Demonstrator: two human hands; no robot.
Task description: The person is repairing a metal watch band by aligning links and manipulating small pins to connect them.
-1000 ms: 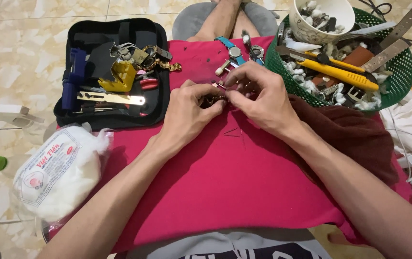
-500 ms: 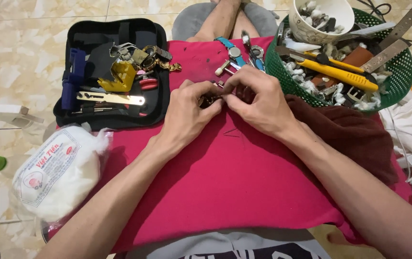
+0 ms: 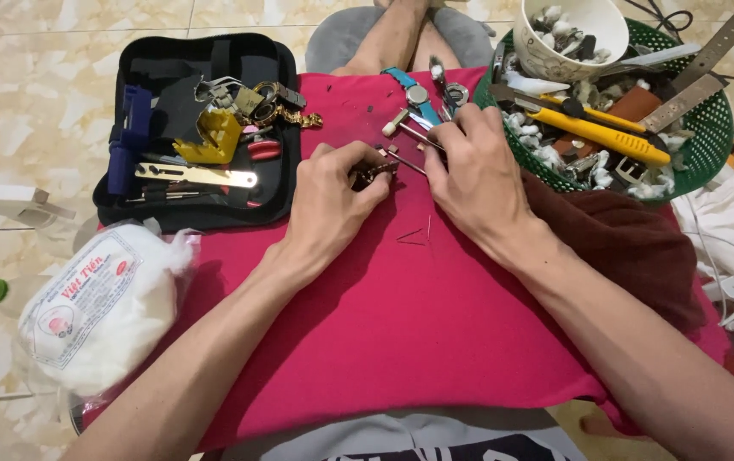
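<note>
Under left hand (image 3: 333, 201), pinched half-hidden dark metal piece (image 3: 373, 174); right hand (image 3: 473, 171) grip unclear.

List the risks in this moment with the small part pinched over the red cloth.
The left hand pinches a small brown part while the right hand reaches among thin tools; a slip could drop it. Thin loose pins lie on the red cloth and might roll off. The green basket close to the right wrist could be knocked.
</note>
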